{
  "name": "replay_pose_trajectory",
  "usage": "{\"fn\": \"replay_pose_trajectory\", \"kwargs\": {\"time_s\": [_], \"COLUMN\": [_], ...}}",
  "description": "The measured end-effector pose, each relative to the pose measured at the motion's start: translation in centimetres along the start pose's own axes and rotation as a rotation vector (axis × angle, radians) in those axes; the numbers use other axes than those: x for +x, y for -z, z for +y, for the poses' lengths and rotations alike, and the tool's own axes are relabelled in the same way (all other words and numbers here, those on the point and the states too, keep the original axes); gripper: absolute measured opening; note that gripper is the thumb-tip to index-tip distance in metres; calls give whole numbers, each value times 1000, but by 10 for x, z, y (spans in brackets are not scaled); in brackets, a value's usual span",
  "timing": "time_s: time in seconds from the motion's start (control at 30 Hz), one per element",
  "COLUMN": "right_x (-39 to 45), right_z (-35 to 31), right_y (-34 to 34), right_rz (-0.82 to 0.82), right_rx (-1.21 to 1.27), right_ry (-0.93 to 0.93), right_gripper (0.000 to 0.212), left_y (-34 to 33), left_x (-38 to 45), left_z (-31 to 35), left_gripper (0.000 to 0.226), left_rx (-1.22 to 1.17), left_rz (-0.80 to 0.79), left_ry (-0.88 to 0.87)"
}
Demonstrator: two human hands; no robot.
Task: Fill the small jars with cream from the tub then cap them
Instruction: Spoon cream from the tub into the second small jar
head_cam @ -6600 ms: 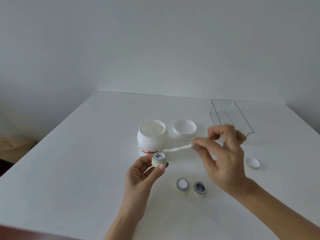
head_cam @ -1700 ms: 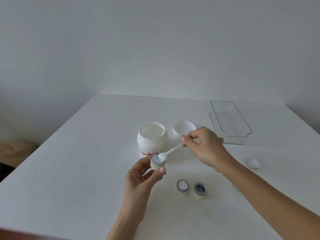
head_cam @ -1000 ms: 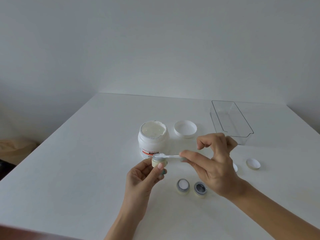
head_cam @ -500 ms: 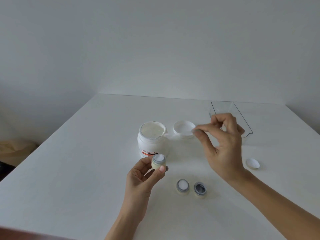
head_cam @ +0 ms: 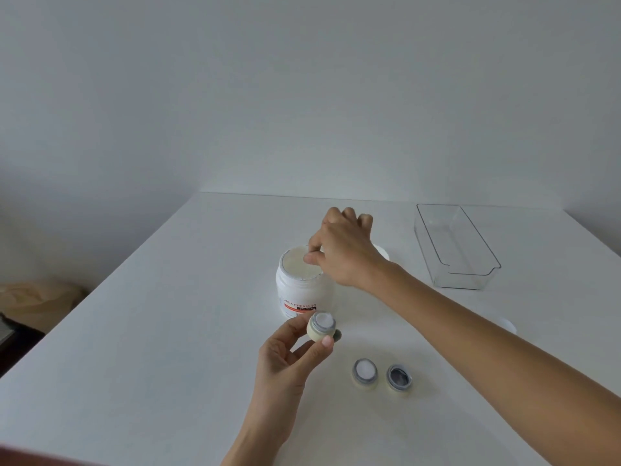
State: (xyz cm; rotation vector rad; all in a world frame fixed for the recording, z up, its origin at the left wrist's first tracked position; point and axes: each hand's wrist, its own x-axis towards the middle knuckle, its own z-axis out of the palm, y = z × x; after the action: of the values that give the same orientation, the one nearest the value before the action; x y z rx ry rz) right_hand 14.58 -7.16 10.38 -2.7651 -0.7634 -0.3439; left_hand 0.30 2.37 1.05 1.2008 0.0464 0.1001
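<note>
Three jars in view: one (head_cam: 322,326), white to near its rim, pinched between left hand (head_cam: 289,359) thumb and fingertips just below the tub (head_cam: 302,285); one (head_cam: 364,371) with cream and one (head_cam: 400,377) dark inside, apparently unfilled, on the table right of those fingers. Right hand (head_cam: 344,253) fingers are curled over the tub mouth; whether they hold a tool, cannot tell. Judged: third fill and all capping remain.

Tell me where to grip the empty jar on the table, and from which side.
Pinch the empty jar by its round side wall, coming from above and from its right. It stands upright with its mouth open, so keep fingers off the rim. The filled jar stands close on its left, leaving little room there.
</note>
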Motion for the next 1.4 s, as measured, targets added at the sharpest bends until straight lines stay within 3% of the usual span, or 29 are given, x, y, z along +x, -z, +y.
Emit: {"fn": "replay_pose_trajectory", "kwargs": {"time_s": [0.43,0.73,1.03,1.4], "right_x": [-14,-37,-80,-87], "right_z": [40,44,33,38], "right_y": [15,25,14,10], "right_rz": [61,-75,-120,9], "right_rx": [522,951,787,607], "right_ry": [-514,-592,-541,-518], "right_gripper": [33,24,31,37], "left_y": [1,2,3,2], "left_x": [1,1,2,2], "left_z": [0,1,2,1], "left_gripper": [40,45,46,47], "left_rx": [-27,-20,-39,-34], "left_rz": [50,61,47,42], "left_ry": [9,4,-14,-10]}}
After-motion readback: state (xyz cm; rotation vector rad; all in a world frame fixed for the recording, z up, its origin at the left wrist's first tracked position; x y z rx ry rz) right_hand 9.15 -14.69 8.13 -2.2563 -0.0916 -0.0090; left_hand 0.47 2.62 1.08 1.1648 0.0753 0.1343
